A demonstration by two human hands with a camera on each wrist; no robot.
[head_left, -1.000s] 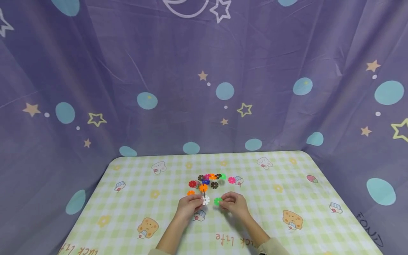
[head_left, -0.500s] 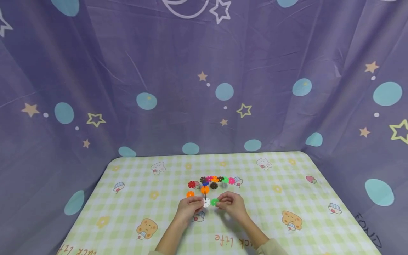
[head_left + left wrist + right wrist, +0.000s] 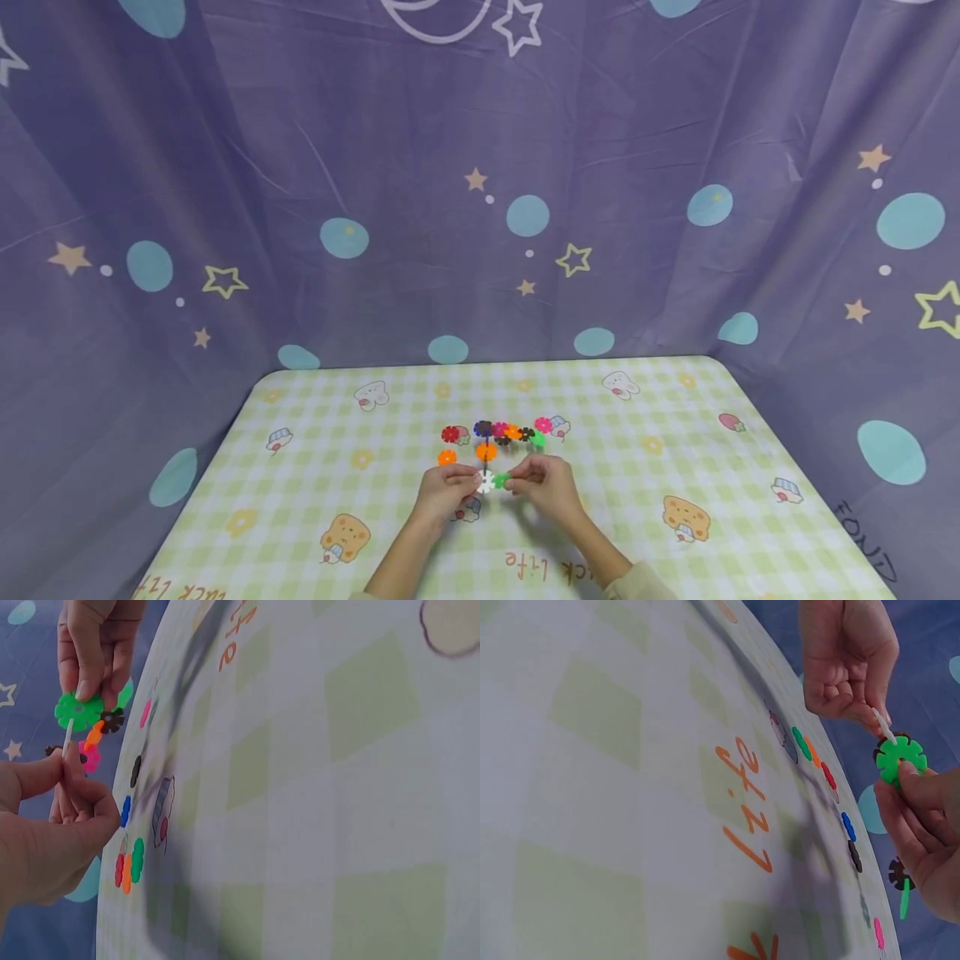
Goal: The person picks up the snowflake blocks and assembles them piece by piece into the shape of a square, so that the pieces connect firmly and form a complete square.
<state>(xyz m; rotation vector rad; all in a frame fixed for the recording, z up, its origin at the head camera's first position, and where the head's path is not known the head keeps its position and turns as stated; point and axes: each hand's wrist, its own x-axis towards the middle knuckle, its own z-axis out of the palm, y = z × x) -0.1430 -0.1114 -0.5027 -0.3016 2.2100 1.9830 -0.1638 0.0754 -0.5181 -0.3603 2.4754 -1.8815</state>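
Observation:
My left hand [image 3: 442,490] pinches a white notched plastic disc [image 3: 487,482] between thumb and fingertips. Facing it, my right hand [image 3: 547,486] pinches a green notched disc [image 3: 901,759], whose edge meets the white one. In the left wrist view the white disc [image 3: 68,733] stands edge-on against the face of the green disc [image 3: 79,711]. From the white disc a chain of linked discs runs away over the table: an orange disc [image 3: 486,452], then a pink disc [image 3: 500,430], another orange one [image 3: 513,432], a black disc [image 3: 527,434] and a green end disc [image 3: 538,439].
Loose discs lie on the checked tablecloth [image 3: 300,483]: red [image 3: 450,434], orange [image 3: 447,457] and pink [image 3: 543,425]. The left wrist view adds blue [image 3: 125,811], dark [image 3: 136,772] and green [image 3: 137,859] ones. A purple curtain [image 3: 420,283] hangs behind the table.
The right hand has brought its green disc left until it meets the white disc. The far part of the chain has swung right and lower in the head view.

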